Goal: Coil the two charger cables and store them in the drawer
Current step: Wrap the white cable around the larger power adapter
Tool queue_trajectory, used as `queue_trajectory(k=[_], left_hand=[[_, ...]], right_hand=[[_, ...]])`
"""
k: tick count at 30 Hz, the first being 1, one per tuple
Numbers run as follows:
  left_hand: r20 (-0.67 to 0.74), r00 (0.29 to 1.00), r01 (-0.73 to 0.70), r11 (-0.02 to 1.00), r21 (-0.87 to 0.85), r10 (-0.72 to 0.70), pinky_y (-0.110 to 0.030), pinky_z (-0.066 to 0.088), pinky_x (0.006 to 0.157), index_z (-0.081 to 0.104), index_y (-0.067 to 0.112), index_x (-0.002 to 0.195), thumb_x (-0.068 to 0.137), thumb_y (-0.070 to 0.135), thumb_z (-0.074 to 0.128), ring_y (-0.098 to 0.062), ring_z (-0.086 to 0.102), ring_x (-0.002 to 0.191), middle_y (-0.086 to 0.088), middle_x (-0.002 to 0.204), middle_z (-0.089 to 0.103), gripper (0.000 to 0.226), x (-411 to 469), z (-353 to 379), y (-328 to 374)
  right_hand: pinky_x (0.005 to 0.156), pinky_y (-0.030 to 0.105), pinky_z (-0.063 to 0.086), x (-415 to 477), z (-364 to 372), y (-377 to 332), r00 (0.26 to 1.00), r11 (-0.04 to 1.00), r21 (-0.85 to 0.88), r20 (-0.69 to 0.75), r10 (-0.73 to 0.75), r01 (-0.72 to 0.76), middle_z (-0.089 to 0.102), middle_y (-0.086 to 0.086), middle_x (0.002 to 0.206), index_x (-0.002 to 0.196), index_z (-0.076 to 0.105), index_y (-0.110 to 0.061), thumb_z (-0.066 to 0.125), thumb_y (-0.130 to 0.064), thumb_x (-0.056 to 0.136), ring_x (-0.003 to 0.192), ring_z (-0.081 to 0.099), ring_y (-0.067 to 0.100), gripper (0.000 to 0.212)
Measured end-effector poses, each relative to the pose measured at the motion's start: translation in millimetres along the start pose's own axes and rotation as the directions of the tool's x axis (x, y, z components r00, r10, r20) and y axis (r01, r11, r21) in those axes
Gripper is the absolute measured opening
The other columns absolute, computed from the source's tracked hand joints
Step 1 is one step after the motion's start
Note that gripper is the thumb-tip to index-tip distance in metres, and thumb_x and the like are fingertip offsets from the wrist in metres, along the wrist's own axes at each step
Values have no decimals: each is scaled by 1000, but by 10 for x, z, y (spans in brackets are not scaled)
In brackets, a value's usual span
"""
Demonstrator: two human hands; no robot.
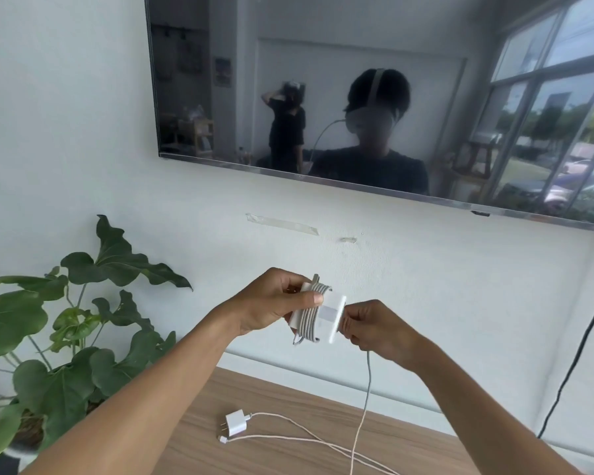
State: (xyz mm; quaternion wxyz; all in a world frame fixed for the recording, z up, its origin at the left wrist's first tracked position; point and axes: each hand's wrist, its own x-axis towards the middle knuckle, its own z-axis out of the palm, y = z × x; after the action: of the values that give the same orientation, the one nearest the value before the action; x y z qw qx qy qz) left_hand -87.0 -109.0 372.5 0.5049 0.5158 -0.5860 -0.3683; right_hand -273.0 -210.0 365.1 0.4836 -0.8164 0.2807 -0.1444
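A white power brick (330,315) with grey cable wound around it is held up in front of the wall. My left hand (271,303) grips the wound part, thumb across the coils. My right hand (367,325) pinches the brick's right end and the cable, whose loose tail (368,389) hangs down toward the wooden cabinet top (288,399). On that top lies the second charger: a small white plug adapter (235,421) with its thin white cable (306,437) spread out loosely, its connector end beside the plug. No drawer is in view.
A leafy green potted plant (66,323) stands at the left of the cabinet. A wall-mounted TV (374,97) hangs above, reflecting two people. A black cord (576,365) runs down the wall at right. Tape strips stick to the wall.
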Motion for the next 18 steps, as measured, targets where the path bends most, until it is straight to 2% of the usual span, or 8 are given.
queue_trajectory(k=[3,5,7,9,12,14,16,18], left_hand=[[81,997,-1,987,163,-12,-17,37,55,68,6,79,87,25,71,-6,46,56,11,59,52,20,-14,29,41],[112,993,-2,969,248,-27,-17,35,55,69,1,83,88,24,71,-6,43,55,11,58,49,24,9,30,44],[126,990,15,955,297,-55,-20,40,57,71,0,93,85,28,73,-9,46,59,9,62,53,30,14,34,45],[99,993,22,939,344,-59,-26,42,60,71,1,95,78,42,73,-14,47,63,-1,67,54,44,12,49,25],[9,1000,18,912,409,-24,-25,38,58,67,-4,94,74,48,71,-16,42,64,-7,69,47,56,21,69,-42],[-46,999,25,924,382,-8,-20,42,52,65,-6,91,81,37,72,-17,43,63,-8,70,46,45,44,88,-79],[-87,996,37,934,356,-6,-19,47,49,65,-5,88,84,31,73,-15,46,59,-8,68,47,38,64,118,-72],[-110,994,44,931,363,-5,-20,49,49,65,-3,83,84,29,73,-10,47,52,-4,63,48,33,76,139,-41]], right_hand=[[45,17,23,-11,-116,-140,992,996,-13,94,88,-87,37,-8,48,44,53,-21,50,-2,92,44,25,8,51],[45,18,23,-3,-173,-201,979,988,-8,132,157,-157,37,-6,50,49,52,-19,55,-11,93,46,24,9,45],[42,17,26,-4,-232,-239,959,966,34,136,248,-254,40,-6,53,57,61,-15,60,-25,92,46,26,9,36],[41,16,27,-23,-258,-272,949,949,85,117,294,-305,42,-3,60,72,70,-12,64,-26,90,47,27,9,24],[42,18,27,-51,-205,-322,972,972,23,-26,235,-234,43,-1,61,68,70,-14,64,-17,88,47,30,11,21],[43,18,26,-72,-127,-357,976,976,-131,-153,156,-176,43,-1,57,63,67,-17,61,-17,88,46,31,10,26],[40,16,28,-80,-71,-373,969,950,-286,-243,51,-122,48,-2,56,71,71,-15,56,-20,90,41,34,6,24],[42,17,31,-63,-44,-349,951,930,-357,-307,-29,-86,58,1,64,80,72,-11,53,-21,91,46,39,8,24]])
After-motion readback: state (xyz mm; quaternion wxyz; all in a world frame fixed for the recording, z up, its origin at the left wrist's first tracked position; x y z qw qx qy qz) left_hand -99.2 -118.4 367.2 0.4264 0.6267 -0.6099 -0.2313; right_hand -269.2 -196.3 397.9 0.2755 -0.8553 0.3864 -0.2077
